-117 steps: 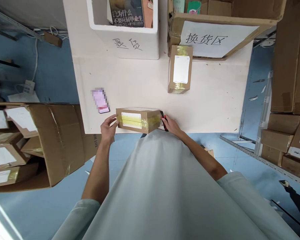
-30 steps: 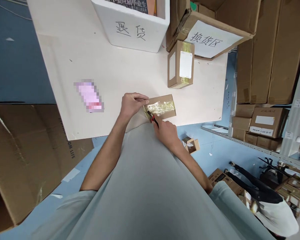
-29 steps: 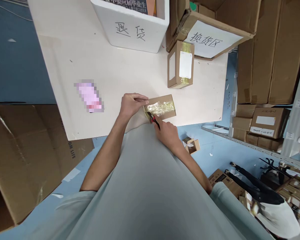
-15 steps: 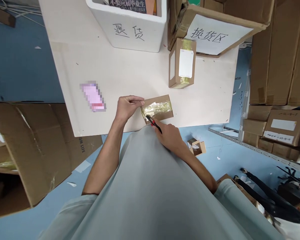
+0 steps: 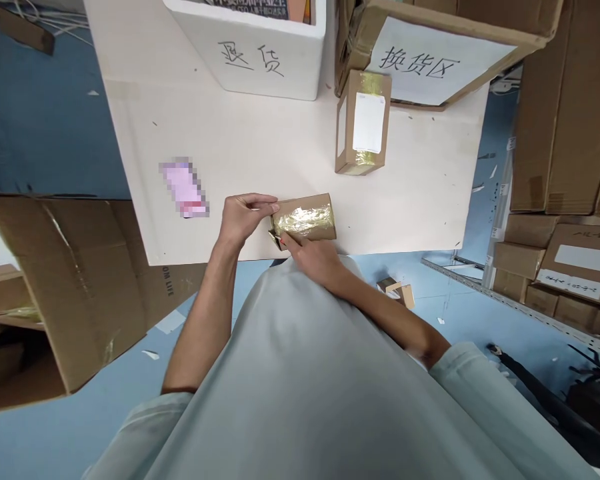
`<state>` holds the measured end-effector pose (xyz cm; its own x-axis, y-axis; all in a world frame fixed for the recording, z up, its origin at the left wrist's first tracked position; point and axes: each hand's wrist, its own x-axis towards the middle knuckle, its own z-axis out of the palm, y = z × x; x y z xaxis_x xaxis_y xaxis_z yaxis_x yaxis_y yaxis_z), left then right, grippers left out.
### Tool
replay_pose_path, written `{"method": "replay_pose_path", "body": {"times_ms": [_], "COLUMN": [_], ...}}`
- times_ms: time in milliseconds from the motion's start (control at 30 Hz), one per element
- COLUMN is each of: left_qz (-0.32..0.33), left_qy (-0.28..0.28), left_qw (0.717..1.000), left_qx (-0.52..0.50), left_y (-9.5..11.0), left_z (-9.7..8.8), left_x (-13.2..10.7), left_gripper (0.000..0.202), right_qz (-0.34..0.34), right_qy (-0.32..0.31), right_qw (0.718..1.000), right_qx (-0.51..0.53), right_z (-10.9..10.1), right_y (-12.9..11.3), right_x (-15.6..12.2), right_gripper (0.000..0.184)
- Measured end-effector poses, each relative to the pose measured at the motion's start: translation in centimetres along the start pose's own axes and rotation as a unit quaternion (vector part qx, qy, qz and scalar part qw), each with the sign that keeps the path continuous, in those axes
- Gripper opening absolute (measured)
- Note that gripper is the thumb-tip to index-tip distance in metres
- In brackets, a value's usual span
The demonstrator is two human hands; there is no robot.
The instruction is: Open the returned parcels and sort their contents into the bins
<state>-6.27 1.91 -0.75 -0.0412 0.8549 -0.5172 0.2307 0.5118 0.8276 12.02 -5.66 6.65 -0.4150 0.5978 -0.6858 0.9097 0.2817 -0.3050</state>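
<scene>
Head view: a white table (image 5: 260, 147), smooth but flecked with dark specks, stands over a blue floor (image 5: 450, 353) dotted with paper scraps. Boxes (image 5: 575, 263) are stacked at the right; a person's dark-clad leg (image 5: 545, 393) shows below them. At the left gapes a big carton (image 5: 95, 287) with smaller boxes inside. Along the table's far side sit a white foam tub (image 5: 275, 77) of books and a brown bin (image 5: 360, 47) of worn cardboard fronted by a lettered sheet (image 5: 440, 63). Before it stands an upright, taped parcel (image 5: 367, 123) with a white label. A pink phone (image 5: 185, 190), blurred, lies at the left.

At the table's near edge is an oblong box (image 5: 305, 220), plain brown, its top banded with shiny, wrinkled yellowish tape; its near left corner is ragged. The left hand (image 5: 243, 217) pinches its left end. The right hand (image 5: 316, 261) is closed round a small tool (image 5: 281, 241), mostly hidden, just a little red showing, at that corner.
</scene>
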Motion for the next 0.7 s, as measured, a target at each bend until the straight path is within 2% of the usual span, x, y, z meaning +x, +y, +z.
{"method": "replay_pose_path", "body": {"times_ms": [67, 133, 200, 267, 367, 467, 567, 700], "left_qz": [-0.001, 0.006, 0.024, 0.071, 0.199, 0.311, 0.351, 0.367], "left_qy": [-0.005, -0.011, -0.014, 0.001, 0.027, -0.031, -0.086, -0.081], "left_qw": [1.0, 1.0, 0.998, 0.992, 0.96, 0.914, 0.887, 0.881], "left_qx": [0.008, 0.026, 0.054, 0.1, 0.193, 0.26, 0.286, 0.287], "left_y": [-0.3, -0.6, -0.7, -0.4, 0.6, 1.7, 1.8, 0.7], "left_z": [-0.1, -0.3, -0.4, 0.0, 2.0, 5.3, 8.1, 8.9], "left_x": [-0.2, -0.6, -1.3, -2.2, -3.8, -4.8, -4.8, -3.9], "left_gripper": [0.043, 0.043, 0.041, 0.036, 0.028, 0.026, 0.029, 0.029], "right_qz": [-0.033, -0.033, -0.005, 0.04, 0.125, 0.209, 0.245, 0.253], "right_qy": [0.016, 0.02, 0.019, 0.038, 0.101, 0.144, 0.154, 0.149], "right_qw": [0.999, 0.999, 1.0, 0.998, 0.984, 0.963, 0.952, 0.95], "right_qx": [-0.01, -0.005, 0.012, 0.039, 0.077, 0.09, 0.096, 0.103], "right_z": [0.9, 1.4, 1.5, 1.5, 1.7, 2.2, 2.2, 1.3], "right_y": [0.9, 1.6, 2.2, 3.0, 4.6, 6.2, 6.9, 6.1], "right_x": [-0.2, -1.0, -2.3, -4.0, -6.2, -7.3, -7.4, -6.7], "right_gripper": [0.07, 0.071, 0.069, 0.063, 0.058, 0.057, 0.057, 0.057]}}
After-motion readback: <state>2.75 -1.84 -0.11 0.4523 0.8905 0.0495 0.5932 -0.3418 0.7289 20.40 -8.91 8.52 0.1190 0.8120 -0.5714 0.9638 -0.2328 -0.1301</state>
